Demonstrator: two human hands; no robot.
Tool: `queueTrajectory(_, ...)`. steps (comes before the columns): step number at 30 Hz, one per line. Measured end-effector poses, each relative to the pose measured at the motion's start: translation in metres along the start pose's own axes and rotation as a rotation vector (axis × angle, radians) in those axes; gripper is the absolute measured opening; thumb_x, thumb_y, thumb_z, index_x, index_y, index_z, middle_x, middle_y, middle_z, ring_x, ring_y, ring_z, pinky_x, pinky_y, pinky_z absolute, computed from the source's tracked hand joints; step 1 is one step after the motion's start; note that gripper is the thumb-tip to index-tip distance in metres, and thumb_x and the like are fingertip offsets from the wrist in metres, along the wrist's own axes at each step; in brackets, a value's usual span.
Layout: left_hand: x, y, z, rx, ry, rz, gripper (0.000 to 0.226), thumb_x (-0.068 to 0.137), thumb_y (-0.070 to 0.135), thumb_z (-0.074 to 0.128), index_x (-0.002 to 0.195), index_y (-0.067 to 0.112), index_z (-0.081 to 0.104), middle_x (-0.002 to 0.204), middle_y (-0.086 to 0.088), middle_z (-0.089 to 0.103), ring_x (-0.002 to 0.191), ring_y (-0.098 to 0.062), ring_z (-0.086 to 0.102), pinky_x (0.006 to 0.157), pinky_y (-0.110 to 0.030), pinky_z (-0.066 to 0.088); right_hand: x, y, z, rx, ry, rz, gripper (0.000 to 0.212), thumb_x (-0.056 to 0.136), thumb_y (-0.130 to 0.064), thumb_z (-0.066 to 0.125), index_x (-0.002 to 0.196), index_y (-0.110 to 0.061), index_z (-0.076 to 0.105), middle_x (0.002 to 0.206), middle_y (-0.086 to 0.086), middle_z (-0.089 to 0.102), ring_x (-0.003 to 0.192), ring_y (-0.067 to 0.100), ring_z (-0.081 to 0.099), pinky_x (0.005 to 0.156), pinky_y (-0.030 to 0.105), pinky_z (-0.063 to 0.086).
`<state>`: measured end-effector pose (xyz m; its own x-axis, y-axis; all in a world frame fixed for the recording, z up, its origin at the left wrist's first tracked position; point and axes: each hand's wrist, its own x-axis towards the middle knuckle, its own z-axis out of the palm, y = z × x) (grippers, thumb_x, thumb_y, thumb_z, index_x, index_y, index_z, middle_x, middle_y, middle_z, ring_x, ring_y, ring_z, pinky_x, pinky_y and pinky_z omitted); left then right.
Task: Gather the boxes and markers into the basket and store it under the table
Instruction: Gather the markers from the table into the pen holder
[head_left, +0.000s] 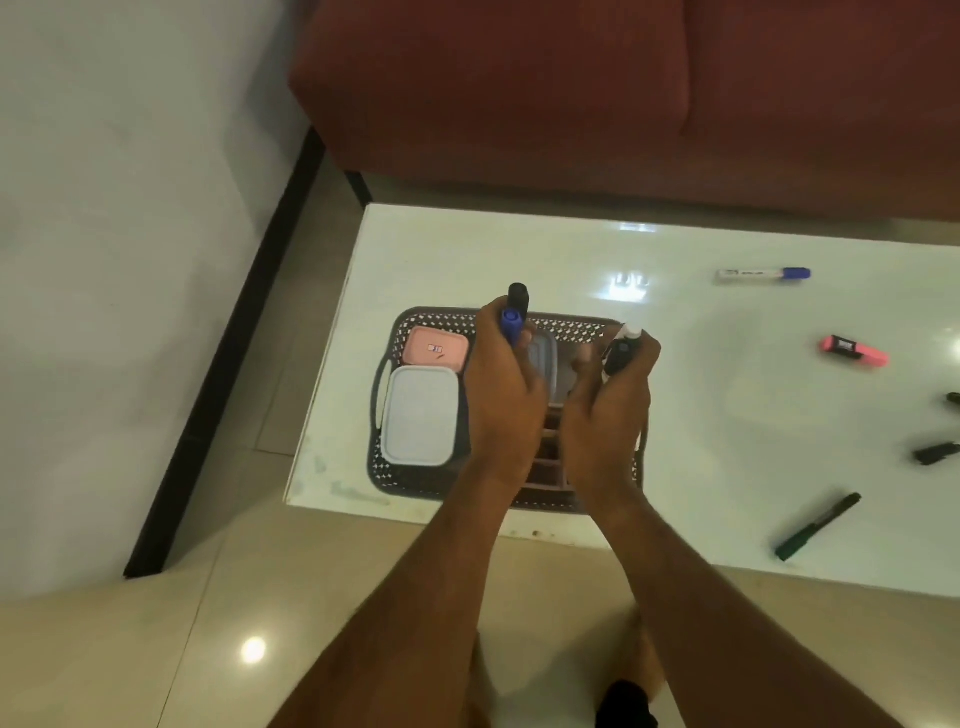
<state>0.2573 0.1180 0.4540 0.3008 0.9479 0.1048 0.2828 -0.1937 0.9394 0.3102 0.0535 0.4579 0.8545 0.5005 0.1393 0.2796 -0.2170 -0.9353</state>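
A dark perforated basket (382, 462) sits at the near left corner of the white glossy table (701, 415). Inside it lie a pink box (436, 349), a pale blue box (421, 414) and a grey box (544, 358), partly hidden by my hands. My left hand (501, 395) hovers over the basket, shut on a blue marker (511, 325) and a black marker (518, 299). My right hand (610, 400) is beside it, shut on a black-and-white marker (622, 347). On the table to the right lie a white marker with a blue cap (763, 274), a pink highlighter (854, 351), a green marker (818, 526) and two dark markers (935, 453).
A red sofa (571, 93) stands behind the table. Beige floor tiles (234, 597) run along the near side, with a white wall and black skirting (223, 364) on the left. A dark object lies on the floor near my arms (626, 704).
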Motion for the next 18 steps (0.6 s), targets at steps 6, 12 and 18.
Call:
queueTrajectory(6, -0.029, -0.011, -0.035, -0.068, 0.025, 0.009, 0.023, 0.105, 0.017, 0.051, 0.126, 0.027, 0.047, 0.1, 0.02, 0.065, 0.093, -0.01, 0.069, 0.082, -0.032, 0.061, -0.034, -0.008, 0.003, -0.012, 0.117, -0.009, 0.02, 0.106, -0.019, 0.049, 0.122, -0.01, 0.044, 0.094, -0.012, 0.06, 0.082, -0.011, 0.062, 0.071, 0.001, 0.044)
queueTrajectory(12, -0.064, -0.022, -0.044, -0.139, 0.031, -0.029, 0.022, 0.104, 0.018, 0.05, 0.122, 0.031, 0.046, 0.094, 0.015, 0.065, 0.08, -0.001, 0.069, 0.069, -0.018, 0.058, -0.061, 0.001, -0.01, -0.008, 0.235, 0.009, 0.016, 0.105, -0.007, 0.049, 0.118, 0.001, 0.044, 0.091, -0.01, 0.059, 0.084, -0.017, 0.061, 0.074, -0.002, 0.043)
queueTrajectory(18, -0.072, -0.034, -0.041, -0.101, 0.022, -0.115, 0.041, 0.103, 0.009, 0.051, 0.116, 0.047, 0.044, 0.098, 0.03, 0.063, 0.095, 0.001, 0.068, 0.086, -0.032, 0.062, -0.072, 0.027, -0.008, -0.004, 0.269, 0.091, 0.014, 0.105, -0.011, 0.049, 0.115, -0.016, 0.041, 0.097, -0.012, 0.059, 0.085, -0.012, 0.062, 0.077, 0.004, 0.046)
